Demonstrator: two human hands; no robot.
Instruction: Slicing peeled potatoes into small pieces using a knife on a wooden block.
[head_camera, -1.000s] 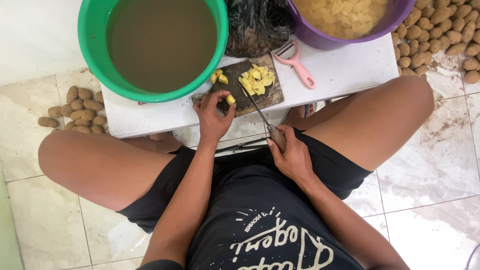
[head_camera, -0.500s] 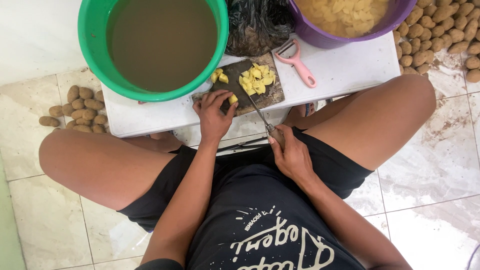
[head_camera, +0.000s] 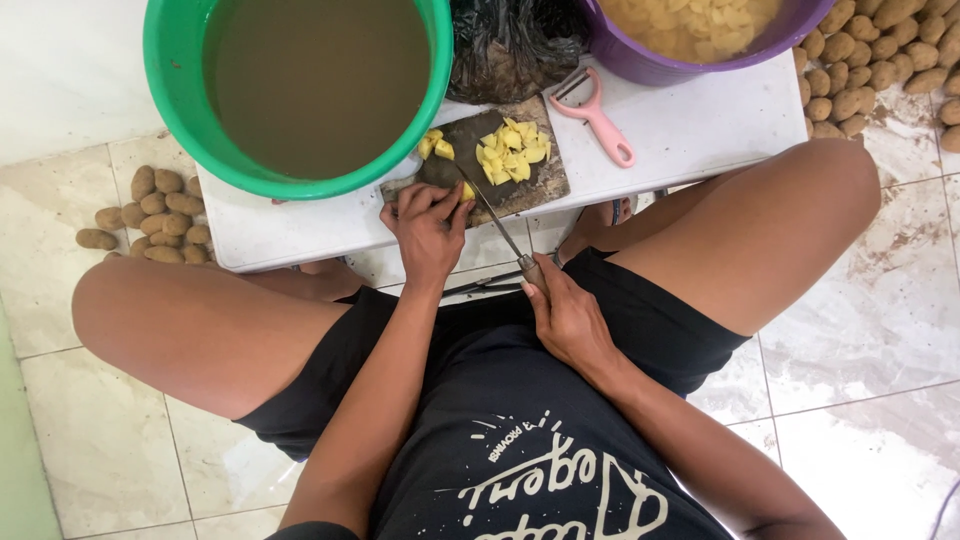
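So our left hand (head_camera: 428, 232) is curled down over a small yellow potato piece (head_camera: 467, 191) at the near edge of the cutting board (head_camera: 450, 165), fingertips pinching it in place. Our right hand (head_camera: 566, 318) is wrapped tight around the brown wooden handle of the knife (head_camera: 497, 222), and the thin blade runs up and to the left until its tip sits right by that piece, just beside our left fingers.

The board is dark, worn and roughly rectangular, with a heap of cut potato chunks (head_camera: 512, 153) on its far half and a couple more off to the left of that. A pink peeler (head_camera: 595, 116) lies just right of the board, not touching it. All of it sits on a low white table (head_camera: 690, 130), smooth and flat, with our bare knees pressed in on either side.

Behind the board it's crowded: a big green tub (head_camera: 175, 110) full of murky brown water overhangs the table's left edge, a crumpled black plastic bag (head_camera: 510, 45) sits in the middle, and a purple tub (head_camera: 640, 62) holds pale cut potato. So there's barely any room past the board; the bare stretch of table to the right of the peeler is the open spot.

Down on the pale tiled floor, there's a little pile of brown unpeeled potatoes (head_camera: 150, 215) on the left and a much bigger pile (head_camera: 880, 60) on the right.
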